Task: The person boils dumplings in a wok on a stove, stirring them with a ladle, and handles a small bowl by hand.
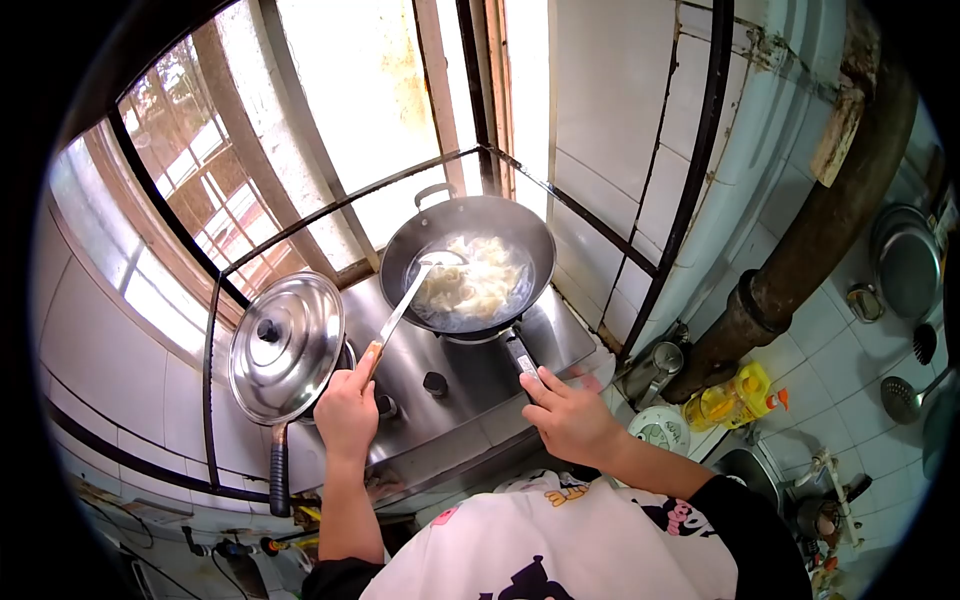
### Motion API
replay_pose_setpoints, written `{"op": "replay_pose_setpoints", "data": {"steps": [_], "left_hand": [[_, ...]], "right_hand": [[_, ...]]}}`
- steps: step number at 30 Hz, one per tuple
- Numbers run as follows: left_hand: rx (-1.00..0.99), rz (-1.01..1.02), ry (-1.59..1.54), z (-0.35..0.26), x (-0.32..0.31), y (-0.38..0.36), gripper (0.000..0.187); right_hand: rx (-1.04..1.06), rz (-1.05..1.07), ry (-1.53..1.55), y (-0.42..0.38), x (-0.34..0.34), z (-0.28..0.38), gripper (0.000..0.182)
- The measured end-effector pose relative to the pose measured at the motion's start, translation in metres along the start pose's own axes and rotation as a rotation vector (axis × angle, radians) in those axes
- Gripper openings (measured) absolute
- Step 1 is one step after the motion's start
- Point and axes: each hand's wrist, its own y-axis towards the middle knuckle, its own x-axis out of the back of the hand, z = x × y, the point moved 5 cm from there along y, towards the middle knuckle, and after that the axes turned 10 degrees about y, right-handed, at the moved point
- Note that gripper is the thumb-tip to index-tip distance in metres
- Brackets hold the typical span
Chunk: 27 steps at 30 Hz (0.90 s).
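Observation:
A deep metal wok (pixel 400 240) stands on the right side of the steel stove (pixel 470 390), with pale, dumpling-like food (pixel 485 280) in cloudy water. My left hand (pixel 347 408) is closed round the wooden handle of a metal spatula (pixel 403 303), whose head rests among the food at the wok's upper left. At the near side of the wok, my right hand (pixel 572 415) grips the black wok handle (pixel 520 352). Left of my left hand, a pan (pixel 279 440) with a shiny domed lid (pixel 300 345) sits on the other burner.
A black metal frame (pixel 350 197) runs behind the stove, before the window. To the right are a yellow oil bottle (pixel 725 400), a round patterned lid (pixel 660 430), a sink (pixel 745 470) and a thick brown pipe (pixel 800 260). Stove knobs (pixel 435 383) face me.

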Motion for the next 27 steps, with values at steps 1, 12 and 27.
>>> {"op": "replay_pose_setpoints", "data": {"steps": [1,12,27], "left_hand": [[-0.011,-0.008,0.045,0.001,0.003,0.0,0.044],[0.035,-0.004,0.064,0.01,0.012,-0.008,0.047],[0.047,0.058,-0.408,0.004,-0.068,-0.011,0.05]], "right_hand": [[0.004,-0.001,-0.005,0.0,-0.001,0.001,0.009],[0.028,0.005,0.0,0.002,0.003,0.002,0.007],[0.071,-0.001,-0.023,0.003,0.006,0.004,0.005]]}}
